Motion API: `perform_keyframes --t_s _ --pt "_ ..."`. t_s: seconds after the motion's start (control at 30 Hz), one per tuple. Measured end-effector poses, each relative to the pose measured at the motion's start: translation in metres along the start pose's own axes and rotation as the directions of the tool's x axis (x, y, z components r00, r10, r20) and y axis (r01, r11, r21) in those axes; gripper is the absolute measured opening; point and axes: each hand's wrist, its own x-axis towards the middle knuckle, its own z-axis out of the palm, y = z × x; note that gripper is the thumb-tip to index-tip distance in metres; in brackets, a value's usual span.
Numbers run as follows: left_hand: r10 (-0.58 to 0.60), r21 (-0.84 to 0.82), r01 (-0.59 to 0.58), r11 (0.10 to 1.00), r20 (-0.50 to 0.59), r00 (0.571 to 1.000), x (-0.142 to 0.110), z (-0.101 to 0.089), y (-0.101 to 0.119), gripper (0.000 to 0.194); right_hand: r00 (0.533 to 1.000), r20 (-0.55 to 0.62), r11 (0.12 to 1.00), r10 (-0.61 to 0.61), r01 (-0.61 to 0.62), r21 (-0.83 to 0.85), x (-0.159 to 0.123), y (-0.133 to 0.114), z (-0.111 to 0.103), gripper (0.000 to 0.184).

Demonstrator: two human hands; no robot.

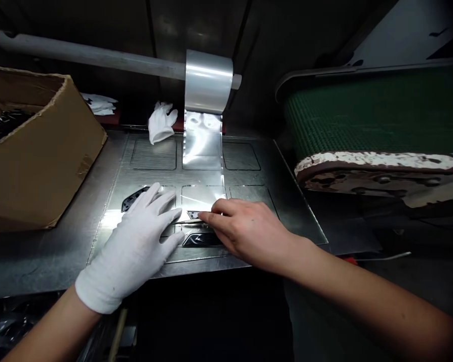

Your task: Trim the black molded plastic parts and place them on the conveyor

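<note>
My left hand (139, 241), in a white glove, lies with fingers spread on the metal plate. Its fingertips partly cover a dark angular part (133, 199). Bare and closed, my right hand (245, 229) pinches a thin metal tool (189, 221) that points left between the two hands; its kind is hard to make out. Just above the tool is a small dark part (193, 214) at the lower end of a clear film strip (203, 146). Below it lies a glossy black part (202, 240), its right end hidden by my right hand. The strip hangs from a film roll (209, 80).
A cardboard box (41, 171) with dark pieces stands on the left. A pale rod (98, 56) carries the roll across the back. A crumpled white glove (161, 122) lies behind the plate (156, 178). At the right, a green conveyor belt (373, 110) juts in.
</note>
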Motion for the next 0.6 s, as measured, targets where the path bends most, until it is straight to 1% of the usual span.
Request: perform_keyframes --t_s 0.07,0.13,0.27,0.33,0.37,0.4,0.43,0.47,0.53,0.6 --pt "0.011 0.020 -0.011 1.000 0.000 1.000 -0.001 0.001 -0.001 0.022 1.000 0.008 1.000 0.003 -0.003 -0.025 -0.011 0.008 -0.004 0.026" --pt "0.017 0.033 -0.016 0.999 -0.015 1.000 -0.002 0.003 -0.002 0.025 0.999 0.022 0.998 0.025 -0.024 -0.062 -0.034 0.022 -0.011 0.029" --pt "-0.002 0.028 0.002 1.000 -0.019 1.000 -0.006 0.004 -0.005 0.026 0.992 0.027 0.985 0.124 -0.120 -0.126 -0.106 0.061 -0.025 0.032" --pt "-0.009 0.010 0.010 1.000 -0.054 0.998 -0.006 0.001 0.000 0.025 0.978 -0.018 0.969 0.209 -0.209 -0.135 -0.138 0.081 -0.023 0.032" --pt "-0.006 -0.006 0.006 1.000 -0.087 0.996 -0.006 -0.002 0.006 0.023 0.965 -0.053 0.956 0.257 -0.262 -0.129 -0.149 0.090 -0.018 0.033" --pt "0.008 -0.021 -0.010 1.000 -0.111 0.994 -0.005 -0.005 0.012 0.021 0.949 -0.094 0.943 0.302 -0.312 -0.117 -0.156 0.096 -0.011 0.036" --pt "0.033 -0.032 -0.037 0.999 -0.112 0.993 -0.004 -0.007 0.020 0.018 0.931 -0.134 0.931 0.339 -0.353 -0.098 -0.159 0.101 -0.002 0.039" --pt "0.065 -0.035 -0.068 0.997 -0.087 0.994 -0.003 -0.008 0.029 0.016 0.916 -0.171 0.923 0.363 -0.379 -0.073 -0.158 0.104 0.008 0.042" --pt "0.132 -0.001 -0.132 0.991 0.026 0.991 0.001 -0.009 0.047 0.016 0.895 -0.238 0.921 0.377 -0.390 -0.008 -0.147 0.103 0.027 0.044" --pt "0.178 0.081 -0.187 0.979 0.114 0.977 0.006 -0.006 0.061 0.022 0.878 -0.298 0.925 0.375 -0.377 0.053 -0.134 0.097 0.040 0.043"
